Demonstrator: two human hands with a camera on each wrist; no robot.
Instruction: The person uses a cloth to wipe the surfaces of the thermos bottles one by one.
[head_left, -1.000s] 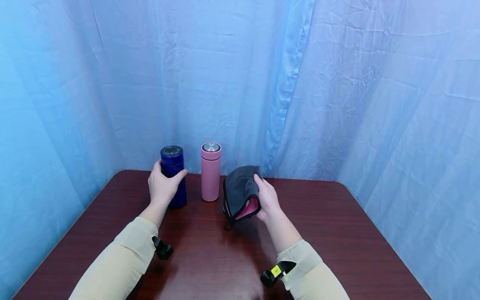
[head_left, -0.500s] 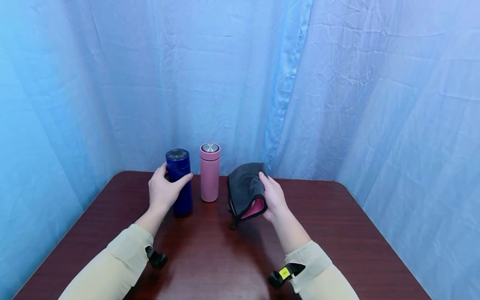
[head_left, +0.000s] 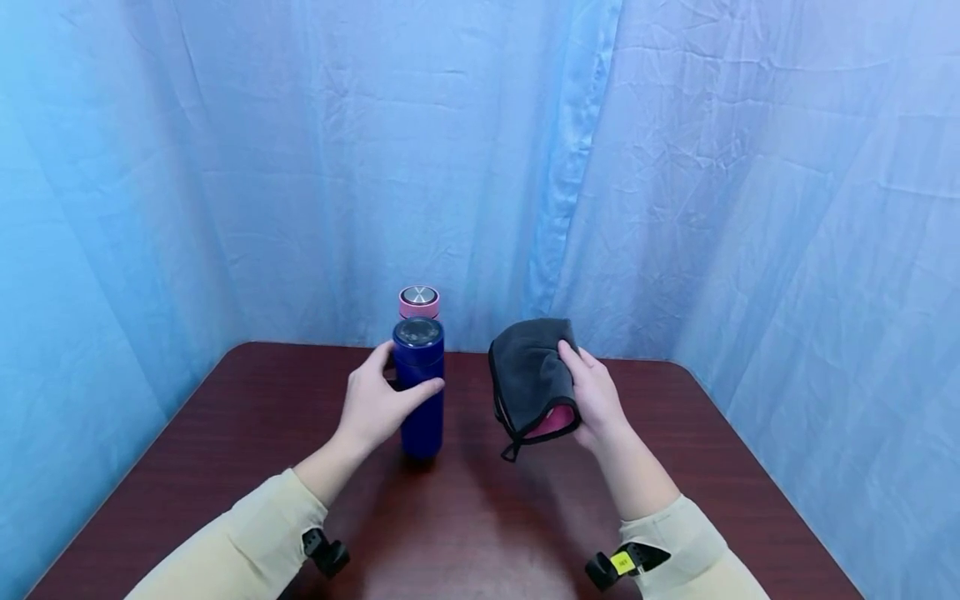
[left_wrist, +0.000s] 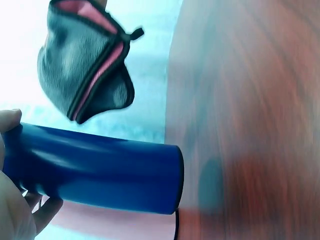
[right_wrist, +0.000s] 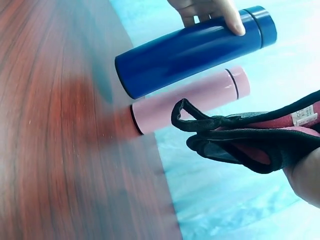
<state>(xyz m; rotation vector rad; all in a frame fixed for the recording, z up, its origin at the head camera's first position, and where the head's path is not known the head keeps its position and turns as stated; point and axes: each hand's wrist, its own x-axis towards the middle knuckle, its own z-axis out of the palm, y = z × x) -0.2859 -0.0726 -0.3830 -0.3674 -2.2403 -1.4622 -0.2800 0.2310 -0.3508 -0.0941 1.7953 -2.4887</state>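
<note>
My left hand (head_left: pixel 377 406) grips a dark blue thermos bottle (head_left: pixel 422 425) round its upper body, thumb across the near side. It is upright, its base raised off the table, as the gap above its reflection in the left wrist view shows. To the right, my right hand (head_left: pixel 597 395) pinches a folded grey cloth (head_left: pixel 531 375) between thumb and fingers, held in the air. The cloth has a pink inner side, black edging and a small hanging loop (right_wrist: pixel 187 112). In the right wrist view, a white label (right_wrist: pixel 304 115) shows inside the fold.
A pink thermos bottle (head_left: pixel 419 302) with a silver-topped lid stands on the table behind the blue one, mostly hidden by it in the head view. The dark red wooden table (head_left: pixel 637 433) has light blue curtains (head_left: pixel 480 167) around its back and sides.
The blue bottle has come off the table's left back and moved right and nearer, now in front of the pink bottle. My right hand has carried the cloth to the right.
</note>
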